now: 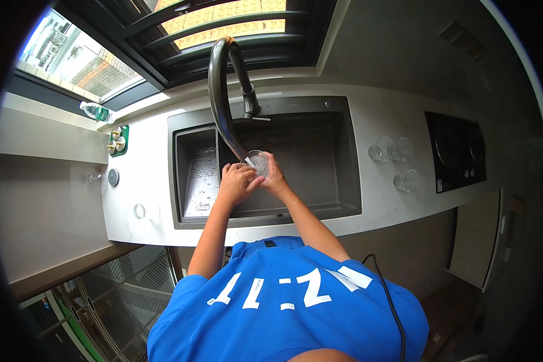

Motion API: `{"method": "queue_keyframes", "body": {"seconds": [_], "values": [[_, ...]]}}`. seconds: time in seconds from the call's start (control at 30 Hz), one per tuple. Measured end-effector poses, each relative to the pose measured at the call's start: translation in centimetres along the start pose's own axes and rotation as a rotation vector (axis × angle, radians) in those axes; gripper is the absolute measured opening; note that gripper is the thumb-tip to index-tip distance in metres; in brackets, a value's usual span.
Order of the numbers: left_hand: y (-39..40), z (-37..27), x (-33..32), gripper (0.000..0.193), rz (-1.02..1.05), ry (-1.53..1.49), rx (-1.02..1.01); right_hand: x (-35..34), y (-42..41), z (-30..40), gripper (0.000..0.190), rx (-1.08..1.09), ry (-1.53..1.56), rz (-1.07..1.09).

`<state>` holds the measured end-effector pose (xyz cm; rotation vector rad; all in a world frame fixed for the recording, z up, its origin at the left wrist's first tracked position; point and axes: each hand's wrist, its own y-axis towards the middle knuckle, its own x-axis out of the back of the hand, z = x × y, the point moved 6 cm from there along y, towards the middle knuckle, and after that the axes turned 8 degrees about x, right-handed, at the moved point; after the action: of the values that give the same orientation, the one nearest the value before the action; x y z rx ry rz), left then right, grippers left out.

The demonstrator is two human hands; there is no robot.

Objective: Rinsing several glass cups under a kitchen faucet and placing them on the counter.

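Under the curved metal faucet, a clear drinking glass is held over the dark double-bowl sink, with water running into it. My right hand grips the glass around its right side. At the glass's left rim lies my left hand, fingers bent; whether it also grips the glass is hard to tell. The smaller sink bowl on the left holds a wet metal drainboard.
Several clear glasses stand right of the sink, beside a black cooktop. On the left counter are another glass, a round grey-topped object and a green tray with small items. A plastic bottle lies by the window.
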<state>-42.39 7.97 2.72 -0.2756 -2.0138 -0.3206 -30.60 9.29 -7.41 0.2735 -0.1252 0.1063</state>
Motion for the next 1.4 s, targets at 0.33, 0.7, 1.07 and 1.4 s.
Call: {"method": "queue_keyframes", "body": {"seconds": [0.33, 0.7, 1.07, 1.4], "values": [[-0.7, 1.7, -3.1, 0.048, 0.354, -0.066, 0.293, -0.8, -0.5, 0.2, 0.086, -0.097, -0.016, 0.097], [-0.5, 1.1, -2.6, 0.036, 0.062, -0.168, 0.168, -0.9, -0.2, -0.5, 0.087, -0.077, 0.183, 0.031], [-4.5, 6.3, -10.4, 0.046, 0.313, -1.843, 0.992, 1.7, -1.2, -1.1, 0.056, -0.434, 0.610, 0.044], [-7.4, 3.9, -12.7, 0.048, 0.471, -2.016, 1.051, -2.9, -4.0, -6.0, 0.033, -0.645, 1.466, 0.139]]}}
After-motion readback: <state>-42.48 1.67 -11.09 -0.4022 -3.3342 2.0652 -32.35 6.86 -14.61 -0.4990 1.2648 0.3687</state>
